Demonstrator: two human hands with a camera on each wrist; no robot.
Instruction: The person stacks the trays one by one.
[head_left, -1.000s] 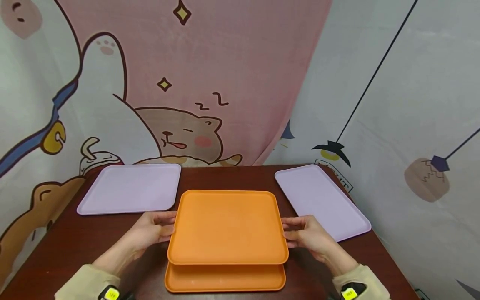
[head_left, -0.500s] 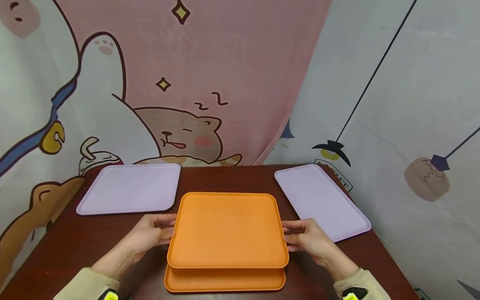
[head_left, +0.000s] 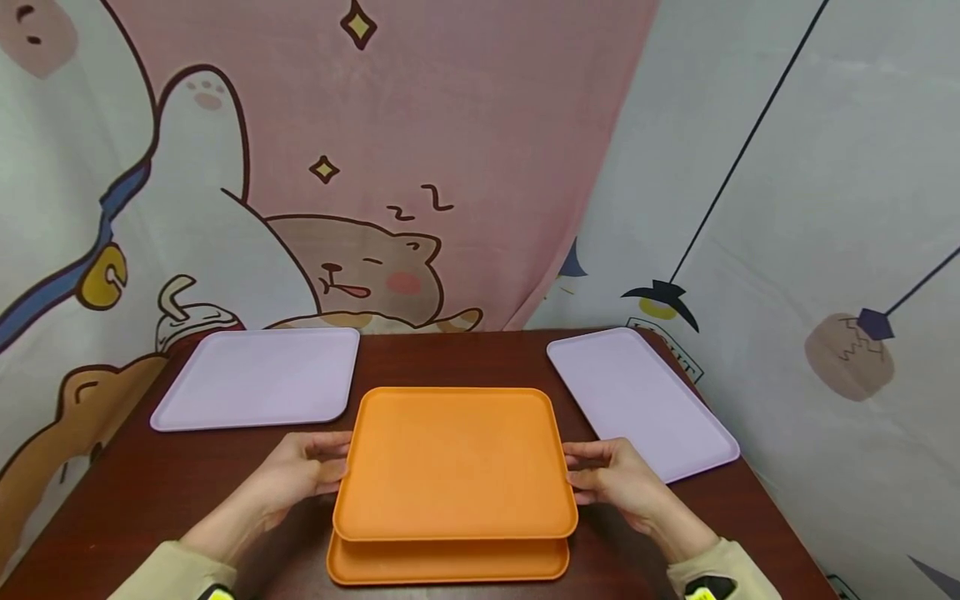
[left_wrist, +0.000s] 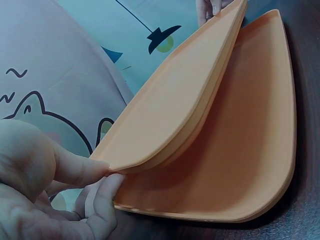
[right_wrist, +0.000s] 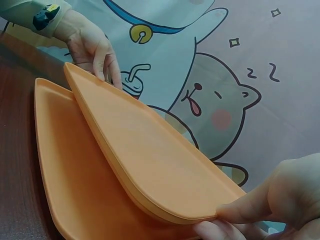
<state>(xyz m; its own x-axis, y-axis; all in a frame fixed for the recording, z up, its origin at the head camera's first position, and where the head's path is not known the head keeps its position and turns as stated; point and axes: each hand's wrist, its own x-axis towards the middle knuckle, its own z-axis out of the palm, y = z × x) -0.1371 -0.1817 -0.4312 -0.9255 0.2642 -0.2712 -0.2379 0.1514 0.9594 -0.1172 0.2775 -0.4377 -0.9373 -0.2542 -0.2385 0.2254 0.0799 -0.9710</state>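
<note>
Two orange trays sit at the middle of the dark table. The upper orange tray (head_left: 453,458) is held a little above the lower orange tray (head_left: 447,560), which lies flat near the front edge. My left hand (head_left: 300,471) pinches the upper tray's left rim, thumb on top and fingers beneath (left_wrist: 100,200). My right hand (head_left: 611,477) pinches the right rim the same way (right_wrist: 240,210). In the wrist views the upper tray (left_wrist: 190,95) (right_wrist: 145,160) slants over the lower tray (left_wrist: 240,150) (right_wrist: 65,175), with a gap between them.
A lilac tray (head_left: 258,375) lies flat at the back left of the table (head_left: 150,492), and a second lilac tray (head_left: 641,400) lies at the right, reaching the table's edge. Printed cloth backdrops hang close behind and to the right.
The upper orange tray has come slightly nearer and lower, covering more of the lower tray. Both hands kept their hold and moved with it.
</note>
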